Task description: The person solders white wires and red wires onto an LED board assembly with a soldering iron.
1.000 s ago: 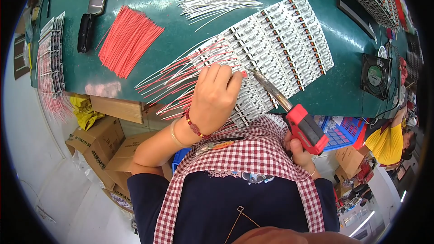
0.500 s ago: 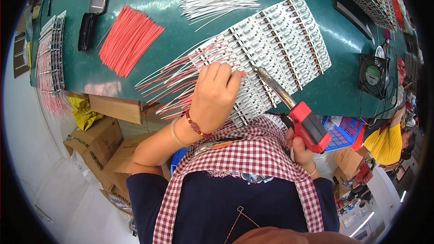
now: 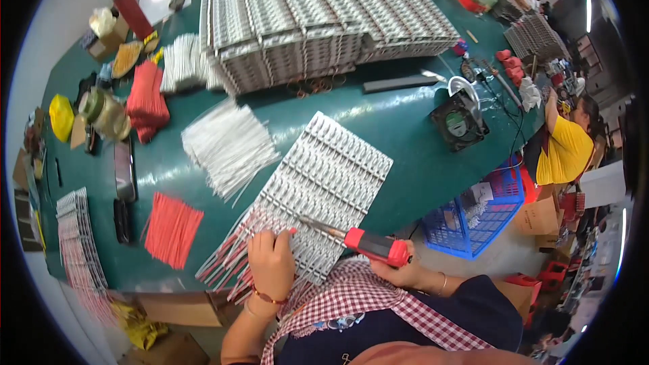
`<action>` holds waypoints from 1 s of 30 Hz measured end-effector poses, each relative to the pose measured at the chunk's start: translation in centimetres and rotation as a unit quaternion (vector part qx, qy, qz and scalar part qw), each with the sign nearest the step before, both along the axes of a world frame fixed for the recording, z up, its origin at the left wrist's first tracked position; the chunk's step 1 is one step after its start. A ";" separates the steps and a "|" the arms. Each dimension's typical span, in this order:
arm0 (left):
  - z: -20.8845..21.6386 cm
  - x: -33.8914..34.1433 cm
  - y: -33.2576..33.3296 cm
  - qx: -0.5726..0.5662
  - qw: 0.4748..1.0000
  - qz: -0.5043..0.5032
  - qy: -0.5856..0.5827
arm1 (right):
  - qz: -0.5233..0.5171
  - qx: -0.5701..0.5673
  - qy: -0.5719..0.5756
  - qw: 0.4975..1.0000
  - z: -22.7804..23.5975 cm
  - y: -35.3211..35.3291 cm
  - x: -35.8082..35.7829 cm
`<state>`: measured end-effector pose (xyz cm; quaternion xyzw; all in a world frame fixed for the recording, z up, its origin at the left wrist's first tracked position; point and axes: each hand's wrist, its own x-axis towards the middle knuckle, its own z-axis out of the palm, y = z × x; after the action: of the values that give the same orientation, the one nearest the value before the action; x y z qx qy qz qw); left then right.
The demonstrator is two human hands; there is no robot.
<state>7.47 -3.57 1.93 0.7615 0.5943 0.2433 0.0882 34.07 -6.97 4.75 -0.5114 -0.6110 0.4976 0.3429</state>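
Note:
A white panel of small circuit boards (image 3: 341, 169) lies slanted on the green table in front of me. Loose red and white wires (image 3: 220, 260) trail off its left lower side. My left hand (image 3: 272, 263) rests over that wired part, fingers curled and pinched, with a bit of red wire (image 3: 293, 230) showing at the fingertips. My right hand (image 3: 399, 274) grips the red and black handle of a soldering iron (image 3: 375, 247). Its metal tip reaches the panel just right of my left fingertips; whether it touches a pad is too small to tell.
A red wire pile (image 3: 174, 230) and a white wire pile (image 3: 230, 145) lie left of the panel. Tall stacks of panels (image 3: 291, 54) stand behind. A small fan (image 3: 458, 122) sits right, above a blue basket (image 3: 466, 223). Wired panels (image 3: 81, 243) overhang the left edge.
My view has tilted up and shifted, showing more of the table's far side. The soldering iron lies flatter, its tip still by the left fingertips. Both hands keep their hold.

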 end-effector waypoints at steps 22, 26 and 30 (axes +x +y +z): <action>0.0 -0.1 0.3 0.017 0.999 0.034 0.012 | -0.066 -0.097 0.116 0.986 0.2 0.7 -0.5; 0.2 -0.4 0.0 0.009 0.999 0.034 0.030 | -0.072 -0.105 0.127 0.984 -0.4 0.6 -0.6; 0.8 -1.0 -0.5 0.009 0.999 0.035 0.024 | -0.080 -0.076 0.118 0.987 -0.4 0.7 -0.6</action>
<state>6.45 -4.03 2.71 0.7469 0.6201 0.2328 0.0587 33.48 -6.27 4.40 -0.5211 -0.4836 0.5701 0.4118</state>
